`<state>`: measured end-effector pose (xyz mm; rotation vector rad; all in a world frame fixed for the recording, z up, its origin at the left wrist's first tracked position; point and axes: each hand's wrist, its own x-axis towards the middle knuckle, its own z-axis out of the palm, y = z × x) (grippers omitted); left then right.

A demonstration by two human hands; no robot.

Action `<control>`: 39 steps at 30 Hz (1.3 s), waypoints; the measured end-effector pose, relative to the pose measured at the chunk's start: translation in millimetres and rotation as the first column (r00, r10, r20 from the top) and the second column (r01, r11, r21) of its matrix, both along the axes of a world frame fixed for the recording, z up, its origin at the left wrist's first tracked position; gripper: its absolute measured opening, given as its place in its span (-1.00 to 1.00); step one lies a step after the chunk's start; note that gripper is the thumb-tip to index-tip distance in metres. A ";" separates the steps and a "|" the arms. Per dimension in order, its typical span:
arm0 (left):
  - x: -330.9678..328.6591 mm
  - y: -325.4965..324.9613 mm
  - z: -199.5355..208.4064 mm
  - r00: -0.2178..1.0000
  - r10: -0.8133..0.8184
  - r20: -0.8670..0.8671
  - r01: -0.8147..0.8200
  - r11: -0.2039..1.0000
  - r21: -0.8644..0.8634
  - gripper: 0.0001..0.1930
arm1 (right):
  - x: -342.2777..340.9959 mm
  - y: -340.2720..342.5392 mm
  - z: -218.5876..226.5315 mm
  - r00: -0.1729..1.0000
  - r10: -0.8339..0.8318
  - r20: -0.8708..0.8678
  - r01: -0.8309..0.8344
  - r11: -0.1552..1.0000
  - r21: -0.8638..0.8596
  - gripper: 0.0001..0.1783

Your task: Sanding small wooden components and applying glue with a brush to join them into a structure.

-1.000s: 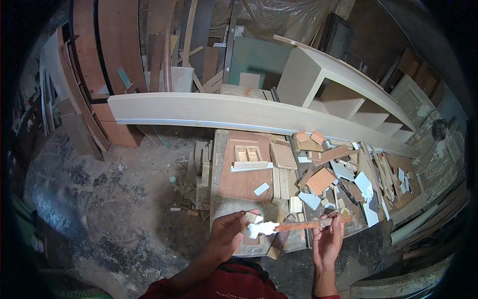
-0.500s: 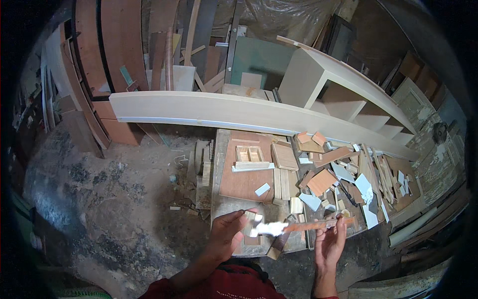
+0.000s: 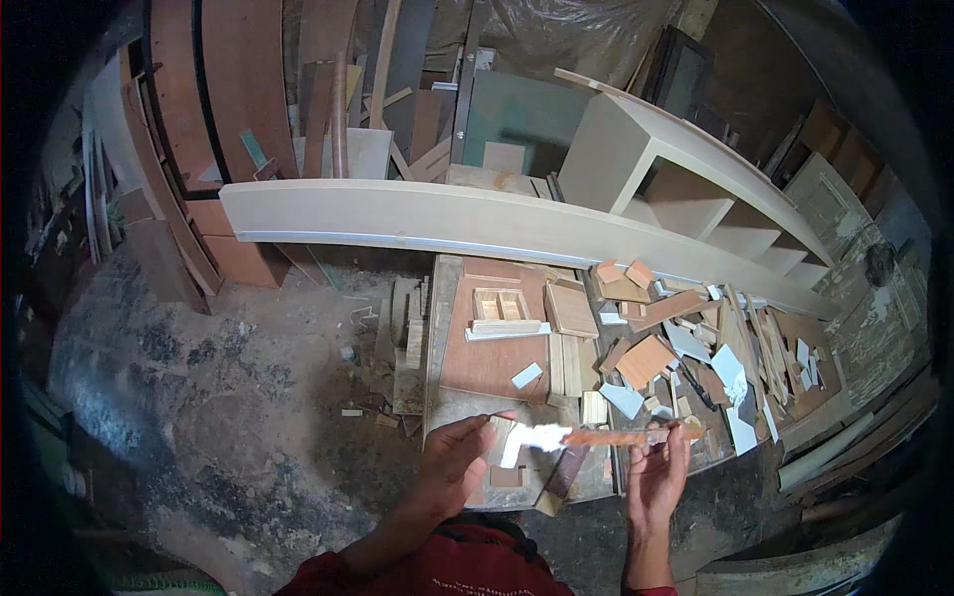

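Observation:
My left hand (image 3: 447, 469) is closed on a small pale wooden piece (image 3: 500, 429) in front of me, above the bench's near edge. My right hand (image 3: 656, 482) pinches the right end of a thin brown wooden strip (image 3: 618, 437). Thick white stuff that looks like glue (image 3: 543, 437) coats the strip's left end. That end meets the small piece, and white also covers part of the piece's side. On the bench beyond my hands lie a small divided wooden frame (image 3: 501, 306) and a flat wooden box (image 3: 571, 309).
Wood offcuts, such as an orange-brown block (image 3: 644, 362) and a white strip (image 3: 527, 375), are scattered over the workbench (image 3: 452, 409). A long pale board (image 3: 417, 219) spans the bench's far side. Behind it stands a pale shelf unit (image 3: 608, 149). Tall panels (image 3: 243, 89) lean at the left.
The small wooden piece has turned in my left hand. The strip's coated end has shifted slightly up, and white now spreads further along the piece.

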<state>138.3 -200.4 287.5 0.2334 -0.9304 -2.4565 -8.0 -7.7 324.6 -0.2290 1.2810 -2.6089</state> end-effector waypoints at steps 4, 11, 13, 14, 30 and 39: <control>-0.6 -2.5 -1.6 1.000 -0.005 0.000 0.005 0.998 -0.066 -0.65 | 5.4 -1.9 4.0 1.000 0.021 0.004 -0.021 0.999 -0.036 -0.79; 1.2 -0.7 16.0 1.000 -0.004 -0.004 0.004 0.999 0.032 -0.56 | 0.1 -2.5 0.4 0.997 -0.050 0.052 0.050 0.999 -0.007 -0.80; 0.0 -1.1 9.1 1.000 -0.010 -0.006 0.011 1.000 0.030 -0.55 | 6.0 -4.1 3.7 0.998 0.045 0.039 -0.043 0.998 -0.048 -0.81; -0.3 -1.2 6.7 1.000 -0.022 -0.008 0.022 0.999 0.027 -0.54 | 9.2 -6.2 5.7 0.997 0.073 0.008 -0.073 0.997 0.012 -0.81; 4.5 -3.3 -0.7 0.996 -0.085 0.039 0.091 0.979 -0.183 -0.56 | -4.6 -1.9 -2.6 0.996 -0.084 0.040 0.085 0.996 -0.013 -0.80; 2.3 4.2 -0.7 0.998 -0.008 0.058 0.011 0.999 -0.052 -0.47 | -7.4 2.4 -7.0 0.996 -0.086 0.038 0.086 0.996 -0.015 -0.80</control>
